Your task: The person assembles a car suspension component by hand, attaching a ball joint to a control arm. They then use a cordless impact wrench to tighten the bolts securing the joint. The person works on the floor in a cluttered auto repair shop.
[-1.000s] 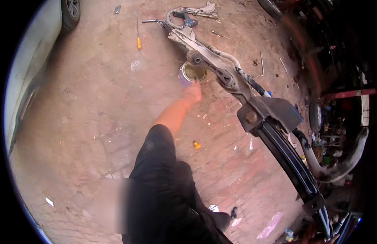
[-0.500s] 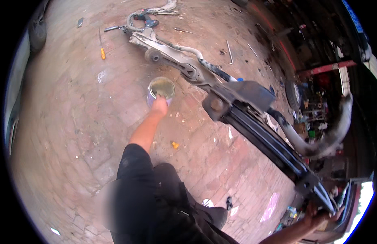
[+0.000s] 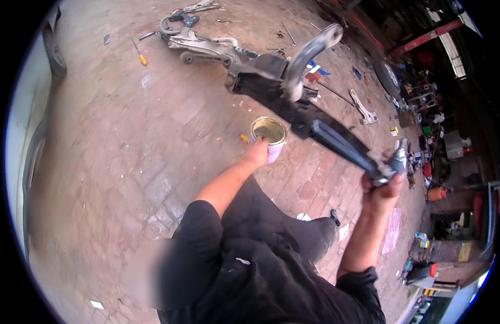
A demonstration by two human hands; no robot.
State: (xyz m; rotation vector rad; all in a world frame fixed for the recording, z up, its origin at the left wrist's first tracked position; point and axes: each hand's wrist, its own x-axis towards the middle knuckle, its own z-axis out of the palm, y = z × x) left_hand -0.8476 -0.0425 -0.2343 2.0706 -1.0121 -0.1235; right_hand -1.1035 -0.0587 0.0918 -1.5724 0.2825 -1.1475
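My left hand (image 3: pixel 256 153) is closed on the near rim of a small round can (image 3: pixel 278 151). The can has pale purple sides and a yellowish, dirty inside, and is upright. At right, my right hand (image 3: pixel 383 191) grips the near end of a long, dark metal car subframe (image 3: pixel 336 137). A silver-grey metal piece (image 3: pixel 398 159) sticks up past my fingers; whether it belongs to the subframe I cannot tell. From my right hand the subframe slants up to the left, beyond the can. A curved grey bar (image 3: pixel 313 51) rises from it.
Past the subframe's far end lie pale suspension arms and a cordless drill (image 3: pixel 191 21). An orange-handled screwdriver (image 3: pixel 143 60) rests on the brick floor. Farther right are a loose pale arm (image 3: pixel 363 108), a tire (image 3: pixel 387 78) and clutter. A car (image 3: pixel 34 135) stands at left.
The view has swung, so the can and subframe sit differently in it. My right hand has come up into fuller view at the subframe's end. My left hand stays on the can.
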